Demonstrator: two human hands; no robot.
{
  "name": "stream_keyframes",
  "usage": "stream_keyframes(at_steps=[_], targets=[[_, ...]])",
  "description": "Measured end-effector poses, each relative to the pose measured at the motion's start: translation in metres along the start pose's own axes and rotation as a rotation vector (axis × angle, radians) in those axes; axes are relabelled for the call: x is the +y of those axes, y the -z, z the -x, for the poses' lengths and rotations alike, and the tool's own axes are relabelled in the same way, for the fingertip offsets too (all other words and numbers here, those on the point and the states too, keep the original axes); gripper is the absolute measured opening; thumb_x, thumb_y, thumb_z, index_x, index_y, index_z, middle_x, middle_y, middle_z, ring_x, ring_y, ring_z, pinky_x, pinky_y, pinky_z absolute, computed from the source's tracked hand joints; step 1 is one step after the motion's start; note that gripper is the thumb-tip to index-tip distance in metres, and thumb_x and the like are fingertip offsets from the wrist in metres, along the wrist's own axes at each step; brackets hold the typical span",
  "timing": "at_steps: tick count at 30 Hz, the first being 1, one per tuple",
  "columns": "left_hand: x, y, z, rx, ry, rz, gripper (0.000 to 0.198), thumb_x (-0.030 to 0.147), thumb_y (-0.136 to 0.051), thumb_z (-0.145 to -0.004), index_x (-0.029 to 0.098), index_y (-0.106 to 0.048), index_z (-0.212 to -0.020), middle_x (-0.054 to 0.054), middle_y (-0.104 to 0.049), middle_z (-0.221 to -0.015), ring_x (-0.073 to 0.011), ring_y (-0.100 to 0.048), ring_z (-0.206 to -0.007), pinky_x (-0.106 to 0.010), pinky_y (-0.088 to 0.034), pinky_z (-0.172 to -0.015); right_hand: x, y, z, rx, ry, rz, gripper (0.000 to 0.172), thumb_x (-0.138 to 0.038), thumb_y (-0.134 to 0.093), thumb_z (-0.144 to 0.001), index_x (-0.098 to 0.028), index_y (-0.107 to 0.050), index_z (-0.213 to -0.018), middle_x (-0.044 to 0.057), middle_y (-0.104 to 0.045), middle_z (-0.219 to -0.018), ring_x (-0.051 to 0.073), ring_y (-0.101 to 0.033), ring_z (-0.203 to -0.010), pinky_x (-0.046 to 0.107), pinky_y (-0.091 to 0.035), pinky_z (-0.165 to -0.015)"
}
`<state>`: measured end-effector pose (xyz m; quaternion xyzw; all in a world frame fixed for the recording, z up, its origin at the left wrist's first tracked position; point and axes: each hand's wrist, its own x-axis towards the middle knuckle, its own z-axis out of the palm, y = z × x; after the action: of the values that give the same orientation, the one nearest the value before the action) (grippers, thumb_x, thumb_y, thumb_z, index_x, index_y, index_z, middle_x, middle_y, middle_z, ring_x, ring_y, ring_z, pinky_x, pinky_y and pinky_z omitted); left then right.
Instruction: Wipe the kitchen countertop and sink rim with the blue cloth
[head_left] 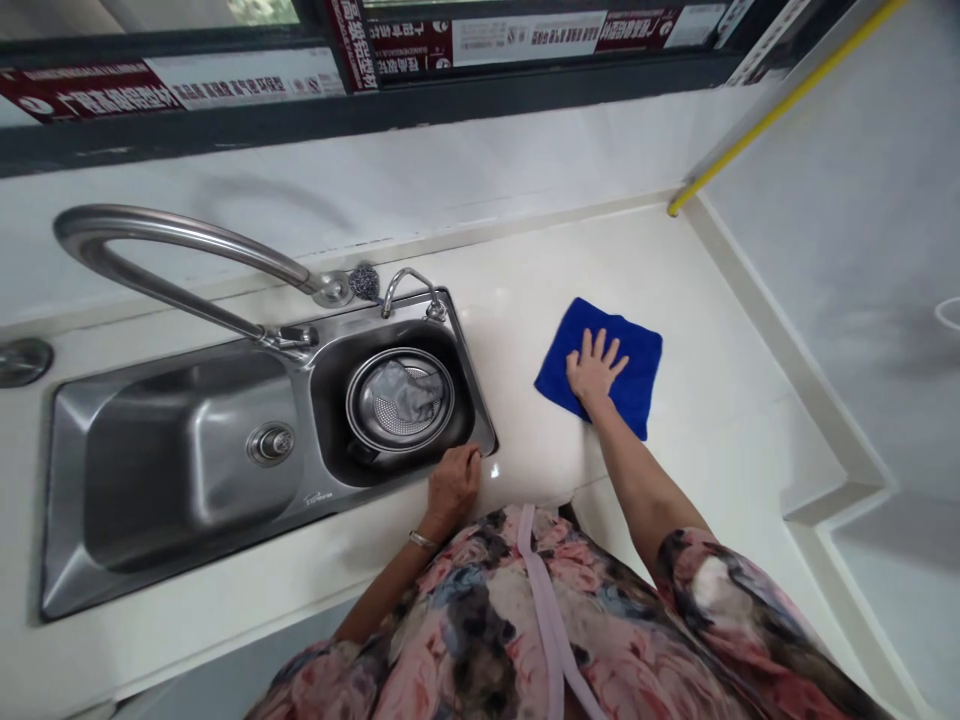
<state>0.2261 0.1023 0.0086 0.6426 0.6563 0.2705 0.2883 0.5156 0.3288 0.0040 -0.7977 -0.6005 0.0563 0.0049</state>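
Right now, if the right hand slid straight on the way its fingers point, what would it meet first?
The right hand would leave the blue cloth, cross bare countertop and probably first meet the white back wall.

right hand [595,370] flat on blue cloth [600,362] | left hand [452,484] on sink rim [420,478]

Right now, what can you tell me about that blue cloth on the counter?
The blue cloth is a deep royal blue, soft and fuzzy-looking like microfibre, with no visible pattern. It forms a rough square turned cornerwise. It lies flat on the pale glossy counter, to the right of the steel sink and apart from it. The person's right hand rests on its middle, palm down, fingers spread, hiding part of it. Whether it is damp or dry I cannot tell.
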Motion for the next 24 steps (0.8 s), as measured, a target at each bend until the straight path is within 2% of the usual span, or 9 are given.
stream_keyframes(at_steps=[6, 9, 11, 14, 18, 24], targets=[[-0.002, -0.004, 0.0, 0.019, 0.017, 0.049, 0.032, 0.03, -0.048, -0.107, 0.021, -0.075, -0.12, -0.009, -0.08, -0.11, -0.0226, -0.074, -0.107, -0.038, -0.059, -0.101, -0.086, -0.009, 0.023, 0.013, 0.281, -0.039, 0.07, -0.038, -0.037, -0.106, -0.022, -0.036, -0.174, 0.013, -0.024, -0.183, 0.047, -0.015, -0.168, 0.083, -0.014, -0.127], [-0.003, -0.005, 0.001, 0.038, 0.05, 0.116, 0.033, 0.032, -0.046, -0.108, 0.021, -0.073, -0.124, -0.01, -0.079, -0.116, -0.0225, -0.074, -0.111, -0.039, -0.059, -0.104, -0.115, -0.009, 0.043, -0.006, 0.457, -0.066, 0.069, -0.036, -0.042, -0.106, -0.023, -0.038, -0.173, 0.011, -0.025, -0.183, 0.047, -0.015, -0.168, 0.081, -0.011, -0.129], [-0.004, -0.005, 0.001, 0.057, 0.073, 0.174, 0.035, 0.034, -0.044, -0.109, 0.021, -0.071, -0.127, -0.011, -0.078, -0.124, -0.0225, -0.074, -0.115, -0.039, -0.058, -0.106, -0.124, -0.007, 0.058, -0.027, 0.589, -0.087, 0.067, -0.034, -0.045, -0.106, -0.026, -0.041, -0.172, 0.009, -0.027, -0.183, 0.045, -0.016, -0.168, 0.079, -0.011, -0.131], [-0.005, -0.003, 0.002, 0.111, 0.09, 0.257, 0.039, 0.037, -0.04, -0.11, 0.02, -0.068, -0.131, -0.012, -0.076, -0.128, -0.0225, -0.073, -0.117, -0.04, -0.057, -0.108, -0.125, -0.002, 0.078, -0.059, 0.776, -0.111, 0.059, -0.032, -0.05, -0.105, -0.029, -0.054, -0.164, 0.005, -0.029, -0.182, 0.043, -0.016, -0.169, 0.076, -0.01, -0.132], [-0.006, -0.003, 0.002, 0.182, 0.089, 0.342, 0.04, 0.037, -0.038, -0.11, 0.019, -0.065, -0.133, -0.013, -0.077, -0.124, -0.0213, -0.075, -0.106, -0.04, -0.06, -0.102, -0.11, 0.001, 0.1, -0.109, 0.989, -0.125, 0.044, -0.028, -0.061, -0.099, -0.025, -0.074, -0.14, 0.006, -0.032, -0.181, 0.044, -0.018, -0.168, 0.076, -0.01, -0.133], [-0.009, -0.007, 0.0, 0.225, 0.074, 0.402, 0.039, 0.039, -0.037, -0.11, 0.02, -0.066, -0.127, -0.012, -0.078, -0.115, -0.0212, -0.076, -0.105, -0.04, -0.06, -0.101, -0.073, -0.008, 0.136, -0.106, 1.094, -0.249, 0.034, -0.018, -0.058, -0.095, -0.023, -0.08, -0.122, 0.007, -0.063, -0.159, 0.039, -0.028, -0.167, 0.074, -0.017, -0.134]])
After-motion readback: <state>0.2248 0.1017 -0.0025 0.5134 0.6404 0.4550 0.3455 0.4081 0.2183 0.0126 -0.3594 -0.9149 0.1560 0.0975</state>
